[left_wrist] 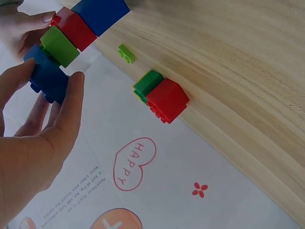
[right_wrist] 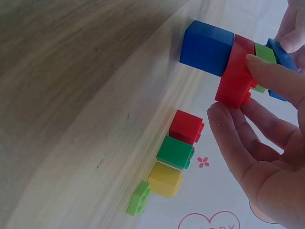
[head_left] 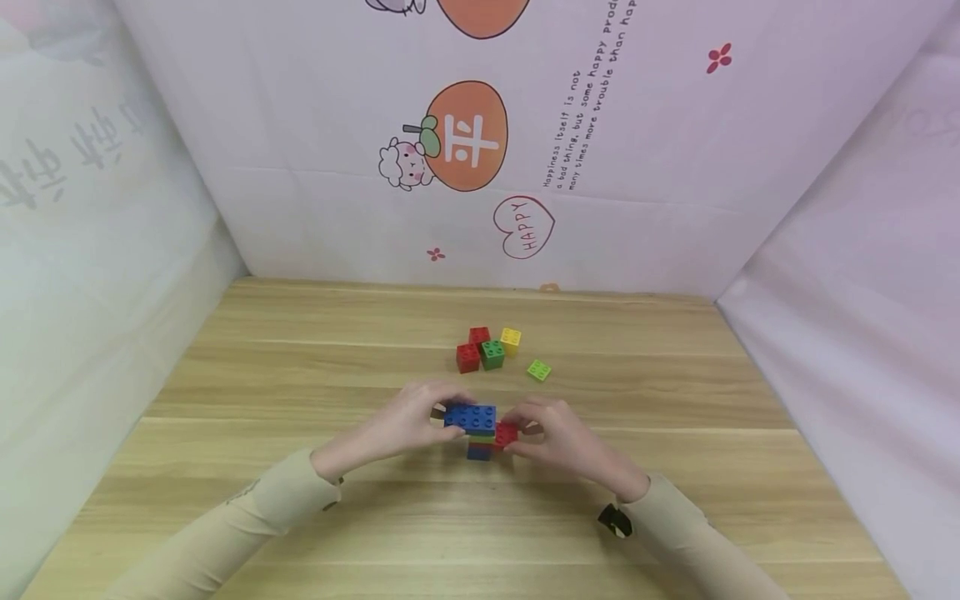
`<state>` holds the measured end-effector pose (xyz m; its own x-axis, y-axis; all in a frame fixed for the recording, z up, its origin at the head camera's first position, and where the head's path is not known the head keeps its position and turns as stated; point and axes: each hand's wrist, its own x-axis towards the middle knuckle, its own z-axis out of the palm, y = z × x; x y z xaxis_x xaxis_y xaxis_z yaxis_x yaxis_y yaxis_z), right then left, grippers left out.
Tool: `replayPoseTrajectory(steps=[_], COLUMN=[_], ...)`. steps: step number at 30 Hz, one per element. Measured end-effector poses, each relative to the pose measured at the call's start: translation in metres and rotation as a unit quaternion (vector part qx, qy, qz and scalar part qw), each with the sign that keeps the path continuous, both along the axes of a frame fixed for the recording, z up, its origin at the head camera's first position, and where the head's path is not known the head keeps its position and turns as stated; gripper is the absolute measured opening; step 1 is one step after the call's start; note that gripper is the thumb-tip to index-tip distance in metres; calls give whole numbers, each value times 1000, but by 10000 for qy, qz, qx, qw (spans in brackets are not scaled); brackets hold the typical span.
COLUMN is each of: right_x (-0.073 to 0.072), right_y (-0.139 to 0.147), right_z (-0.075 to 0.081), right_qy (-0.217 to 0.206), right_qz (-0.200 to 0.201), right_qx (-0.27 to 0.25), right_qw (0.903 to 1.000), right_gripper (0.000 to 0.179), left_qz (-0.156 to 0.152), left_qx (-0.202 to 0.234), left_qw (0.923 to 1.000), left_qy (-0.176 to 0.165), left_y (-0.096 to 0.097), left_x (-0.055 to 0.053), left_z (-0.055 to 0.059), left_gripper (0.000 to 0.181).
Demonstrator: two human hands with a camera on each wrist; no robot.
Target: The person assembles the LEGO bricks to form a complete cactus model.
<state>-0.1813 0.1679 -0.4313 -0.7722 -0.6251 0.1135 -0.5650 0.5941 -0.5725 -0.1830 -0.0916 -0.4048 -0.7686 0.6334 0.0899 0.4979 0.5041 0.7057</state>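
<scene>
A stack of toy building bricks stands between both hands near the middle of the table. At its base is a blue brick [right_wrist: 206,46], with a red brick [right_wrist: 236,78] over it that juts out to the right. Above the red lies a light green brick [left_wrist: 61,46], topped by a long blue brick [head_left: 471,418] with its studs up. My left hand [head_left: 412,421] pinches the top blue brick by its left end, thumb in front and fingers behind. On the other side, my right hand [head_left: 558,437] holds the jutting part of the red brick between thumb and fingers.
Behind the stack is a loose group of bricks: a front red brick [head_left: 467,358], a rear red brick [head_left: 479,335], a green brick [head_left: 492,355] and a yellow brick [head_left: 512,337]. A thin lime plate [head_left: 538,370] lies right of them. Printed white cloth [head_left: 637,242] borders the wooden table [head_left: 480,533].
</scene>
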Motion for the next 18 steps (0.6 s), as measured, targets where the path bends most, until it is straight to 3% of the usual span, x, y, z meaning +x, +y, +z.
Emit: replayPoseTrajectory(steps=[18], right_x=[0], right_y=[-1], right_z=[-1], right_qy=[67], right_qz=[-26], right_qx=[37], right_qw=[10000], right_gripper=[26], left_qz=[1], left_qx=[-47], left_qw=[9999], left_qy=[103], left_y=[2], left_x=[-2], left_z=[2], left_gripper=[34])
